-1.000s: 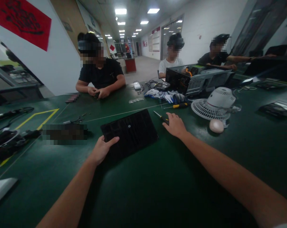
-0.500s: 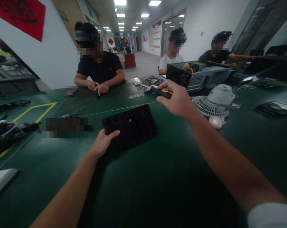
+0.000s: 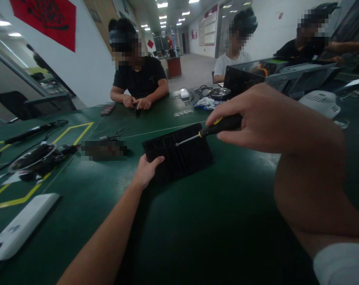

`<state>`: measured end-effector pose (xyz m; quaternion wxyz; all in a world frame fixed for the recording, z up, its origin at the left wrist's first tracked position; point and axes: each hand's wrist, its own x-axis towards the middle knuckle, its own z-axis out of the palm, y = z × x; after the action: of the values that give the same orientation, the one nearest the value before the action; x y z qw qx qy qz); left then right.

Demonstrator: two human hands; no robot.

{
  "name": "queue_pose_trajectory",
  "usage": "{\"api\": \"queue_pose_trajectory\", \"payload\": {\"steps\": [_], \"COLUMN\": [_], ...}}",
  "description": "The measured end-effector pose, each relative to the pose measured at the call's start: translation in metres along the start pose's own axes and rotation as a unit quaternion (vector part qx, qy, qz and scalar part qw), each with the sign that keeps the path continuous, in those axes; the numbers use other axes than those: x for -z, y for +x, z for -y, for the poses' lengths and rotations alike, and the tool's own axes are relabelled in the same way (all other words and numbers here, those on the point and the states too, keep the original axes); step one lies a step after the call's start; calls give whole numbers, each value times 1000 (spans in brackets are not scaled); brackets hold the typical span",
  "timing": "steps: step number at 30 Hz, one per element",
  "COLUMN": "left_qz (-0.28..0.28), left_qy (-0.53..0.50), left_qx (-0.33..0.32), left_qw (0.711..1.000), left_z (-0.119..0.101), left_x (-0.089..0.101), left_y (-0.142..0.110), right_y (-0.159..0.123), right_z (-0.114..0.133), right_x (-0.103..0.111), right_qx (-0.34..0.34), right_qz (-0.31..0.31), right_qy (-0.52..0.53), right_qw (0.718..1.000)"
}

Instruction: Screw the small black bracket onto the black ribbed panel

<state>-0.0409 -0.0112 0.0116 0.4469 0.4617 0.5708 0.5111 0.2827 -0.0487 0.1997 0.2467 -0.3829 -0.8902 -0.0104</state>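
A flat black rectangular panel (image 3: 194, 152) with moulded ridges is tilted slightly, its left edge gripped by my left hand (image 3: 146, 170), thumb on top and fingers hidden beneath. My right hand (image 3: 256, 118) is closed around the handle of a black and yellow screwdriver (image 3: 224, 125). The thin metal shaft slants down to the left, and its tip appears at the small round silver spot near the panel's middle. Whether the tip touches that spot I cannot tell for sure.
The green table (image 3: 179, 221) bears a white device (image 3: 21, 225) at left and cables (image 3: 45, 152) near yellow tape. Beyond my right hand are an open computer case (image 3: 245, 81), a white fan (image 3: 320, 103) and gloves (image 3: 207, 103). A person (image 3: 140, 79) sits opposite; two more sit at right.
My right hand has picked the screwdriver up from the table, turned it and brought its tip to the panel's middle. My left hand keeps its hold on the panel. The view has shifted.
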Motion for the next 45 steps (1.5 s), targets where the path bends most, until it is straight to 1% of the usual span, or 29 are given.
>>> {"api": "queue_pose_trajectory", "payload": {"steps": [4, 7, 11, 15, 20, 27, 33, 39, 42, 45], "left_qz": [-24, -32, -19, -8, 0, -3, -3, -7, -7, -8], "left_qy": [20, 23, 18, 20, 35, 26, 18, 24, 29, 32], "left_qx": [-24, -34, -21, -16, -28, -19, -9, -23, -30, -27], "left_qw": [999, 999, 999, 1000, 999, 999, 1000, 999, 999, 999], "left_z": [1, 1, 2, 4, 5, 2, -1, 2, 2, 1], "left_x": [-3, -5, -4, -2, -1, -3, -5, -5, -4, -4], "left_y": [0, 0, 0, 1, 2, 0, -2, -1, 0, 0], "right_y": [5, 9, 11, 14, 16, 16, 18, 18, 18, 18], "right_z": [-6, -9, -11, -11, -6, -6, -1, 7, 7, 8], "right_x": [-5, -11, -20, -29, -35, -40, -37, -33, -35, -35], "right_qx": [-17, -16, -13, -13, -10, -18, -50, -78, -82, -67], "right_qz": [1, 5, 23, 6, 18, -11, 30, 67, 64, 47], "right_qy": [-44, -63, -42, 16, -38, -30, -66, -100, -109, -85], "right_qw": [999, 998, 999, 1000, 999, 999, 996, 990, 989, 993]}}
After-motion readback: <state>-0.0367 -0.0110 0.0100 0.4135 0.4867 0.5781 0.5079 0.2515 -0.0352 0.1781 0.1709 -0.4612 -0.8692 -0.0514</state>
